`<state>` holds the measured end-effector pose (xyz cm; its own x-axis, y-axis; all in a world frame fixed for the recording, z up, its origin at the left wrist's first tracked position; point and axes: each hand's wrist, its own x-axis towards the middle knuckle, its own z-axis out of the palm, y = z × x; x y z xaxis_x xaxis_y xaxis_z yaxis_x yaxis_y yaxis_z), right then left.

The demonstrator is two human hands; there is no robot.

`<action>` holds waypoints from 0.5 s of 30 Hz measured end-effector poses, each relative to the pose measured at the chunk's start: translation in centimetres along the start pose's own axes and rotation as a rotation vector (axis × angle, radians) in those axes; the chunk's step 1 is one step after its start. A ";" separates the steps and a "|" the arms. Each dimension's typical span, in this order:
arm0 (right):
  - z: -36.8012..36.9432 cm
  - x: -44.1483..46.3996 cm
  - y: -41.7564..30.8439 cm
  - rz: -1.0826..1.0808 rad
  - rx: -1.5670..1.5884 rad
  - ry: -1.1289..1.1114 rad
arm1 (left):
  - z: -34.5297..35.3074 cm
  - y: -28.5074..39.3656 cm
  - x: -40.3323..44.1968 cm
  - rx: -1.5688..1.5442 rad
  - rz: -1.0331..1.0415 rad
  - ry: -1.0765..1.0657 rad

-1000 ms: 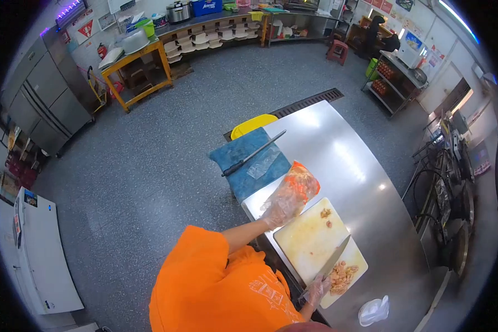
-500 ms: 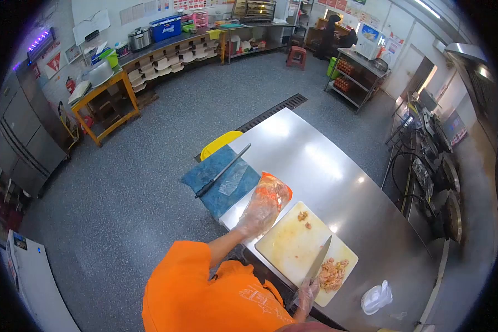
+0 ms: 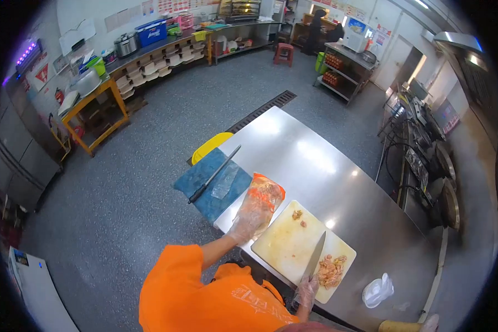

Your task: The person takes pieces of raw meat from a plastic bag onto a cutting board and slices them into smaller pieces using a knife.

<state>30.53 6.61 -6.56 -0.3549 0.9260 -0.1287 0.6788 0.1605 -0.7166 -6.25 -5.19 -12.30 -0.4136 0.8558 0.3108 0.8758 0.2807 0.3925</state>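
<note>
My left hand (image 3: 248,223), in a clear plastic glove, grips the near end of a plastic bag (image 3: 264,193) with orange print. The bag lies on the steel table, and its contents are hard to make out. My right hand (image 3: 306,290), also gloved, holds a knife (image 3: 315,255) by its handle, blade pointing away over the white cutting board (image 3: 279,235). Beside the blade sits a heap of chopped meat (image 3: 331,271). A few small meat pieces (image 3: 299,217) lie near the board's far corner.
A sharpening steel (image 3: 214,174) and clear plastic (image 3: 224,183) lie on a blue board (image 3: 205,202) overhanging the table edge. A white plastic bag (image 3: 378,290) sits at right. Another person's hand (image 3: 429,322), apparently, shows at lower right. Woks (image 3: 447,202) line the right side.
My left hand has drawn back slightly toward me on the bag. A yellowish sleeve-like shape and a hand have appeared at the lower right. The knife stays over the board.
</note>
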 end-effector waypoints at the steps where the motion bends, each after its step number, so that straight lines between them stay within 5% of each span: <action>1: 0.4 0.6 0.8 0.021 0.031 -0.007 | -0.5 0.1 0.1 -0.042 -0.011 0.046; 6: 1.1 0.2 2.0 -0.008 -0.012 0.125 | -0.7 -0.1 -0.2 -0.336 -0.127 0.102; 12: -0.3 0.5 -1.1 0.147 0.063 -0.012 | -2.9 1.6 1.5 0.065 -0.012 -0.053; 15: 0.0 0.8 -0.4 0.125 0.059 0.010 | 0.2 -0.1 1.2 -0.054 -0.021 0.077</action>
<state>29.96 7.33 -6.35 -0.2633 0.9410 -0.2123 0.6782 0.0241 -0.7345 -6.75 -4.13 -12.09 -0.4519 0.8131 0.3669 0.8527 0.2729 0.4455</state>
